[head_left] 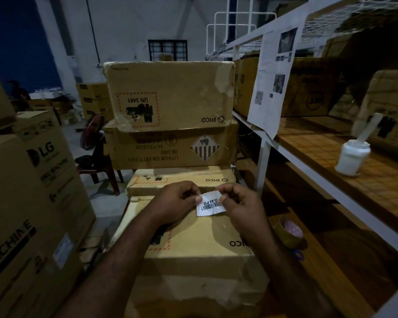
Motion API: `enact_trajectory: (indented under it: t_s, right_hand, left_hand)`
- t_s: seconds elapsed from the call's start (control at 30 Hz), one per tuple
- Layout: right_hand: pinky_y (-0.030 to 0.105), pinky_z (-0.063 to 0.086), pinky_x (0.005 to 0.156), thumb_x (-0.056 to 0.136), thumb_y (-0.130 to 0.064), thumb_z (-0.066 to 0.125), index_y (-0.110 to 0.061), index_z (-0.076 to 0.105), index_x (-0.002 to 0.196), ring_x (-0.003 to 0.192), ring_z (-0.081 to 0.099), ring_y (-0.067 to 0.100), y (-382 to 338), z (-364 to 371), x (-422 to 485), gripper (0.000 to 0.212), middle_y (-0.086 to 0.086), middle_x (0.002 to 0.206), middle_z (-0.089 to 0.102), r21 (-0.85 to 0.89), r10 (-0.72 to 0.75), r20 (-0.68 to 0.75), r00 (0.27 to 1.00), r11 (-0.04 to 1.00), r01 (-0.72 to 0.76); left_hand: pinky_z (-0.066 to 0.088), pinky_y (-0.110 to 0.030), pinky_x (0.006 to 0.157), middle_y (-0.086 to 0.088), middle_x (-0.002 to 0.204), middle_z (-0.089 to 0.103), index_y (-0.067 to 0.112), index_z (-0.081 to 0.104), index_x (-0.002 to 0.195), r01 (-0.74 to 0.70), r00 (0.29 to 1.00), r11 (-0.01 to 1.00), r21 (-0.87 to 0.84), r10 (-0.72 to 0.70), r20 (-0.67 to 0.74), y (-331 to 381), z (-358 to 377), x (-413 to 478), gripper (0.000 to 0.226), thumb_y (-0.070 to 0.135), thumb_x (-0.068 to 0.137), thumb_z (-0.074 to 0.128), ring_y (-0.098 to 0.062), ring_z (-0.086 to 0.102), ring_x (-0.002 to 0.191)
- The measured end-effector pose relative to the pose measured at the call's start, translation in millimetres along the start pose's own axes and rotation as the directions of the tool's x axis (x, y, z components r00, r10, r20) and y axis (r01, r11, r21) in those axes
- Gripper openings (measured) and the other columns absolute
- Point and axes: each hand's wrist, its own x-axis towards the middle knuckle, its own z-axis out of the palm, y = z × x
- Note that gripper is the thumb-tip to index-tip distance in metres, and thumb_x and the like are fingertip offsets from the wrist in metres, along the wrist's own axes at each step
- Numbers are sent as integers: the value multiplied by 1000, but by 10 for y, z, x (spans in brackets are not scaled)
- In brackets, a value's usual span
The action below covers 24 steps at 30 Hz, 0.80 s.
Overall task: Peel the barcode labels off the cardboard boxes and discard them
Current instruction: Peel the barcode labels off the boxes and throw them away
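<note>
One barcode label (210, 204) is in hand in the head view, just below the middle of the frame. It is a white strip with black bars and the print "A4-P19". The left hand (177, 200) pinches its left end between thumb and curled fingers. The right hand (241, 205) pinches the right end the same way.

The label hangs over the top of the nearest Pico box (193, 237) and looks peeled free, though I cannot tell whether its lower edge is touching the cardboard. By my reading the peel on this box is done or nearly so, and discarding is what remains. No bin shows anywhere in the frame.

Behind the hands stand a flatter Pico box (182, 180), a lithium battery box (170, 145) and a top Pico box (170, 95). None of their visible faces shows a white barcode strip. At lower left, an LG box (44, 157) carries a pale sticker (63, 249), too dim to read; it may be further work.

On the right, the shelf (331, 157) holds a white bottle (353, 157) and a tape roll (290, 232).
</note>
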Motion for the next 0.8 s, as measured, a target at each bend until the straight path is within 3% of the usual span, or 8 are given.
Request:
enact_trajectory:
  t_s: [0.17,0.33,0.47,0.63,0.8]
  right_hand:
    - [29,60,68,92,-16,60,-27,67,101,85,69,9,58,31,54,15,-1,100,69,-61,30,-54,998,998,-33]
    - [32,61,69,89,-21,65,-27,66,103,83,69,4,29,42,36,14,-7,93,71,-168,13,-26,1000,986,-17]
    - [27,60,64,90,-20,63,-28,65,93,82,69,5,13,13,10,10,-8,89,70,-198,-18,-24,1000,980,13]
    - [26,58,62,92,-19,62,-28,64,88,82,68,5,-16,-4,-25,11,-7,88,69,-177,-12,-28,1000,984,7]
    - [20,55,61,92,-17,61,-25,64,95,82,67,4,-32,8,-20,9,-6,92,68,-187,-4,-36,999,982,-3]
  left_hand:
    - [48,-23,66,8,88,69,22,68,95,-9,1000,998,-64,9,6,6,4,-14,6,23,94,62,-4,61,83]
    - [49,-11,58,3,88,69,16,67,97,-15,1000,986,-165,12,-17,-3,13,-24,6,14,92,65,6,63,73]
    - [55,-19,67,-7,95,69,14,66,99,-9,1000,962,-272,4,-20,-6,-6,-49,12,9,89,67,-11,68,87]
    - [60,-35,80,-9,95,71,15,65,101,-5,1000,940,-341,9,11,-27,-42,-54,18,6,86,71,-18,69,92]
    - [59,-32,76,-6,92,71,14,60,97,-30,1000,940,-341,27,-15,-15,-36,-77,16,6,86,69,-16,69,90]
